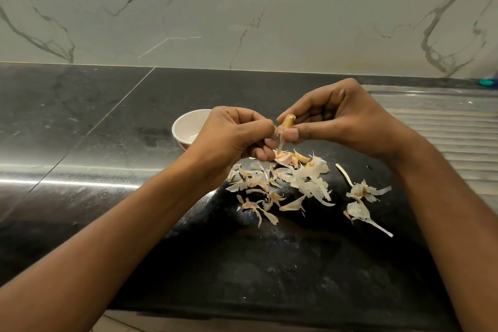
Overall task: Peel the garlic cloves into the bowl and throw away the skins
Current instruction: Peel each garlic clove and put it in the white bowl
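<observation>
- Bowl: white, on the counter, leftmost item; its right side is hidden behind the left hand.
- Left hand: fingers curled, thumb and forefinger tips nipping the clove's left side.
- Clove: held in the air between the two hands, above the counter, to the right of the bowl. Long axis near upright, slightly tilted; blunt end up and to the right, thin skin tail pointing down.
- Right hand: thumb and forefinger pinch the clove from the right; other fingers curled.
- Skins: scattered on the counter below the hands, between the wrists.
- Spare cloves: lying just beneath the fingers.
</observation>
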Action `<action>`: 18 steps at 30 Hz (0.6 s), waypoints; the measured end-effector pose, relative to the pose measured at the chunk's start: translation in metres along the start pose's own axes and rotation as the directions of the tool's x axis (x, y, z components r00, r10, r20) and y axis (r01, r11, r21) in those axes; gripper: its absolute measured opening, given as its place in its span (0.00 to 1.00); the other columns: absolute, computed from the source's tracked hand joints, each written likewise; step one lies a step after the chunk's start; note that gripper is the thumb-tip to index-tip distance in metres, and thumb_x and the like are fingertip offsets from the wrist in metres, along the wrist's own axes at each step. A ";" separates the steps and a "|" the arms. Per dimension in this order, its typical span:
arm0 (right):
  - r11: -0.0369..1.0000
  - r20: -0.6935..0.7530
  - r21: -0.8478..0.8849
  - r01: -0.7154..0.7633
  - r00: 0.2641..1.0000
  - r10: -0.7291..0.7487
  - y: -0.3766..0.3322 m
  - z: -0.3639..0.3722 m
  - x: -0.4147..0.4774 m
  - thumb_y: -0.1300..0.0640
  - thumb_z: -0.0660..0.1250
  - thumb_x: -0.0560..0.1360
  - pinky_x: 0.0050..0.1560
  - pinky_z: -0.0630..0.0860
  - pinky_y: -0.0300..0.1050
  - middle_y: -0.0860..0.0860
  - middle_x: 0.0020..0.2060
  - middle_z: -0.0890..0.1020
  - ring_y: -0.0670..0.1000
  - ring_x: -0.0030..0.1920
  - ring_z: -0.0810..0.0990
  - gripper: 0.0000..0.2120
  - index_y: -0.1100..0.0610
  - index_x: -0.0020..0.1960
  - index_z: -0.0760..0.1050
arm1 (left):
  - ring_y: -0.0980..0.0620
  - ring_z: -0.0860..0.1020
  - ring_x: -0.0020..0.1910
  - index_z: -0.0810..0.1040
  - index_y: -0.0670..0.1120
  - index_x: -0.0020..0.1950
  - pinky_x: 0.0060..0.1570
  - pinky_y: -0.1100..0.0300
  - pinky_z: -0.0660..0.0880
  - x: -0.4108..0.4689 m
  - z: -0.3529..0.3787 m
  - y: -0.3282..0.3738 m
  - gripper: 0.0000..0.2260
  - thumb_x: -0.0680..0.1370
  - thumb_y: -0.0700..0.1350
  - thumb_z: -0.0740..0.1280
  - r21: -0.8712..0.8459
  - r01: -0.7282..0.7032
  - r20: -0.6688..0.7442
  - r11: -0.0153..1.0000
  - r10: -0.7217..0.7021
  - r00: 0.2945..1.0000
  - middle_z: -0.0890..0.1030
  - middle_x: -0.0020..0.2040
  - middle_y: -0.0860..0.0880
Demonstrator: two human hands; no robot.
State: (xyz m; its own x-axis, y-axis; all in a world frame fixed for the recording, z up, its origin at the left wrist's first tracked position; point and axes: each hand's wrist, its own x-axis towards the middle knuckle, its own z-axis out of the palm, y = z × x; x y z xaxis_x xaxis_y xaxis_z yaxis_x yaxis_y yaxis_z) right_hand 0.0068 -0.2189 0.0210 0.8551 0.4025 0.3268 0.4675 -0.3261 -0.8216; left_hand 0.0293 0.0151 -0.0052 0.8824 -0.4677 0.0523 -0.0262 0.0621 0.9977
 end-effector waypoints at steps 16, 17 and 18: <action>0.986 -0.144 0.163 -0.034 0.988 0.058 0.005 -0.019 -0.007 0.65 0.74 0.76 0.54 0.87 0.47 0.59 0.54 0.89 0.59 0.54 0.89 0.13 0.64 0.60 0.84 | 0.51 0.78 0.27 0.81 0.35 0.41 0.28 0.66 0.76 0.001 -0.005 0.004 0.07 0.79 0.30 0.67 0.041 0.016 -0.070 0.999 -0.013 0.997 0.80 0.33 0.41; 0.985 -0.160 0.170 -0.027 0.986 0.055 0.005 -0.021 -0.008 0.65 0.74 0.76 0.54 0.87 0.48 0.59 0.54 0.89 0.59 0.55 0.89 0.12 0.63 0.59 0.84 | 0.51 0.78 0.27 0.81 0.35 0.41 0.28 0.66 0.76 0.001 -0.006 0.004 0.07 0.78 0.30 0.68 0.064 0.005 -0.075 0.998 0.000 0.997 0.80 0.33 0.42; 0.985 -0.165 0.172 -0.027 0.985 0.056 0.005 -0.022 -0.009 0.65 0.74 0.76 0.55 0.87 0.50 0.58 0.54 0.89 0.59 0.56 0.89 0.12 0.63 0.59 0.84 | 0.51 0.78 0.28 0.81 0.35 0.41 0.28 0.65 0.76 0.001 -0.006 0.004 0.07 0.78 0.30 0.68 0.093 -0.007 -0.078 0.996 0.014 0.997 0.81 0.33 0.41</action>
State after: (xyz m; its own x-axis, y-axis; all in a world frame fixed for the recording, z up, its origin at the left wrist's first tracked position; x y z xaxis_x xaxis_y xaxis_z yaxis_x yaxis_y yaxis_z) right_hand 0.0064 -0.2428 0.0242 0.9053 0.2364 0.3530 0.3986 -0.1849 -0.8983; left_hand 0.0325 0.0200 -0.0019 0.9159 -0.3966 0.0627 -0.0757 -0.0172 0.9970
